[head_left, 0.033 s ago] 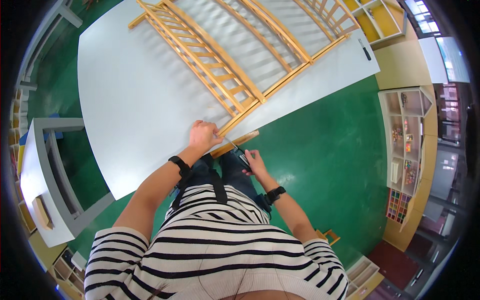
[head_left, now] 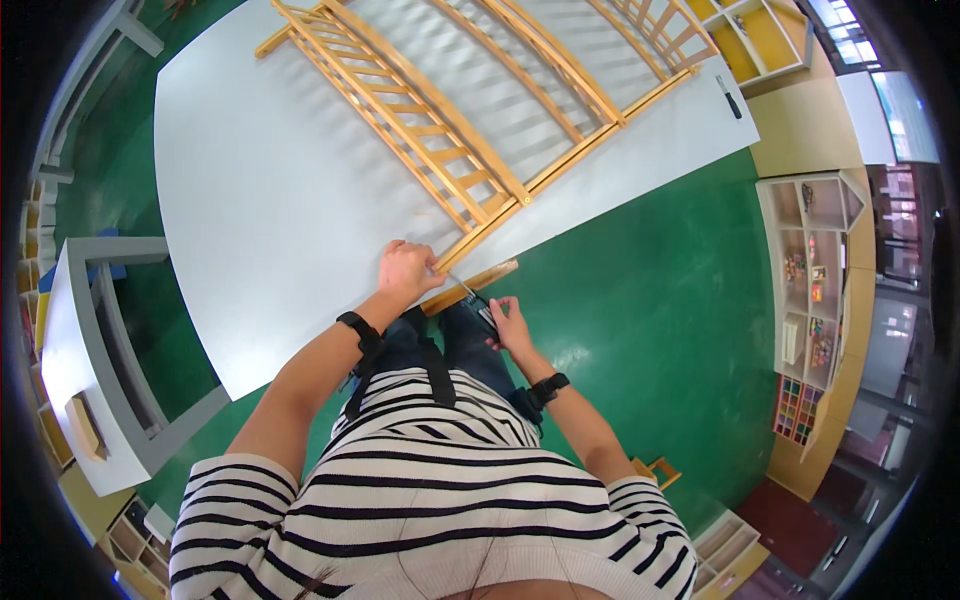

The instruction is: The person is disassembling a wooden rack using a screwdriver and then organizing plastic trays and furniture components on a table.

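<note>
Green floor [head_left: 640,300] spreads around a big white table [head_left: 270,180], which fills the far left and middle. The wooden frame [head_left: 573,158], with slatted panels, lies on it, stretching from the far side to the near edge. A person in a striped shirt [head_left: 430,490] is at that edge, facing the frame's near corner. A light wooden board [head_left: 492,277] shows just beyond the knees, below the tabletop. The left hand [head_left: 406,272] is at the rail's near end, thumb and forefinger pinching it. The right hand [head_left: 511,326], lower and to the right, has its fingers curled about the dark handle of a tool [head_left: 484,313]; its thin metal shaft points toward that rail end, though contact cannot be told. Another black-handled tool [head_left: 733,104] lies at the table's far right.
</note>
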Demonstrator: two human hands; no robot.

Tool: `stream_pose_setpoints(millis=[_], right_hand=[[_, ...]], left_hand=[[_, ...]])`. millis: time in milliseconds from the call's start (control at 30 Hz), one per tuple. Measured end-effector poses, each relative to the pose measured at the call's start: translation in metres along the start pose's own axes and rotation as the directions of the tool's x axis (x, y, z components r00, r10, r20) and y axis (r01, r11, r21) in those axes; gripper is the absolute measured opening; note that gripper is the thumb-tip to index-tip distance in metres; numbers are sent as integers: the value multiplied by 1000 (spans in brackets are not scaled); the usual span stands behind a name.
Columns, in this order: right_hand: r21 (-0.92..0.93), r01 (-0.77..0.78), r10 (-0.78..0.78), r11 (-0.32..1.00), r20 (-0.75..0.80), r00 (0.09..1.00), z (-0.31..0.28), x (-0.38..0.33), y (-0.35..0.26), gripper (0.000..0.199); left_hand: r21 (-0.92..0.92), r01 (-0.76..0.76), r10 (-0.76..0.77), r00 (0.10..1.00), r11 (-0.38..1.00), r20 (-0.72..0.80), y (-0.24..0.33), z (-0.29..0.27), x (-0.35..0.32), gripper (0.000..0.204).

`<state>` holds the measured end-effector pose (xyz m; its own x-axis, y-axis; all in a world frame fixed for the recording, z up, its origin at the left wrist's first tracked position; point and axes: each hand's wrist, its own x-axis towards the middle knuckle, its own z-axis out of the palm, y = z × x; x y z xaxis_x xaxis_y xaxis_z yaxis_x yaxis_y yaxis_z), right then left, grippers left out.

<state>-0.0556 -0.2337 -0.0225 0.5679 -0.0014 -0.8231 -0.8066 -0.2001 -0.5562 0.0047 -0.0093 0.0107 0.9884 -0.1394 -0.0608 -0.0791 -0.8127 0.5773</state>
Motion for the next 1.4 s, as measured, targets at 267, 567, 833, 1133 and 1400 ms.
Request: stream_pose_setpoints(millis=[267,567,833,1133,1400], right_hand=[[-535,685,-789,495,55,613,-13,-23,7,53],[267,84,-181,960,363,914,-33,-17,-9,37],[309,-1,-93,951,291,952,-36,-1,-27,27],[-511,730,-823,453,75,563,-29,-18,-23,45],[-87,235,-186,968,381,906,-32,-5,-15,36]], left_hand=[[2,-4,4,1000,1000,-30,-4,4,-3,24],[-6,-17,17,1000,1000,-24,0,-2,-4,24],[-7,-49,49,997,999,-54,-4,1,3,23],[24,-8,8,1000,1000,3,2,-5,0,26],[18,-27,28,999,999,-26,-2,-2,-2,26]])
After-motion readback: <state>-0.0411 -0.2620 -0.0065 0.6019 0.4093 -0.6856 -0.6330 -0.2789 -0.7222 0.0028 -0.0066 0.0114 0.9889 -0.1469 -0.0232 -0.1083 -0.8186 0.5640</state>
